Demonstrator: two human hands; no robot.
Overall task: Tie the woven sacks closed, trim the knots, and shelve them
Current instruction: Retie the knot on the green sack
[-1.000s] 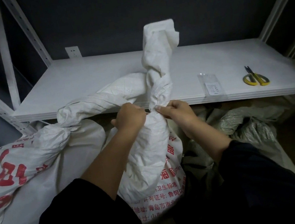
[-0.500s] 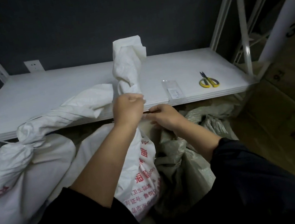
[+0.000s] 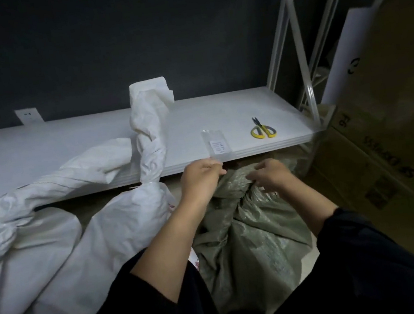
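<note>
A white socket (image 3: 28, 116) is mounted on the dark wall (image 3: 130, 34); cardboard boxes (image 3: 387, 158) are stacked at far right. A white panel (image 3: 340, 53) is stood beside them.

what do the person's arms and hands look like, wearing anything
The left hand and right hand are bare: no gloves, rings or watch visible. The left sleeve and right sleeve are dark, near-black, pushed up so the forearms are uncovered. No markings show.
</note>
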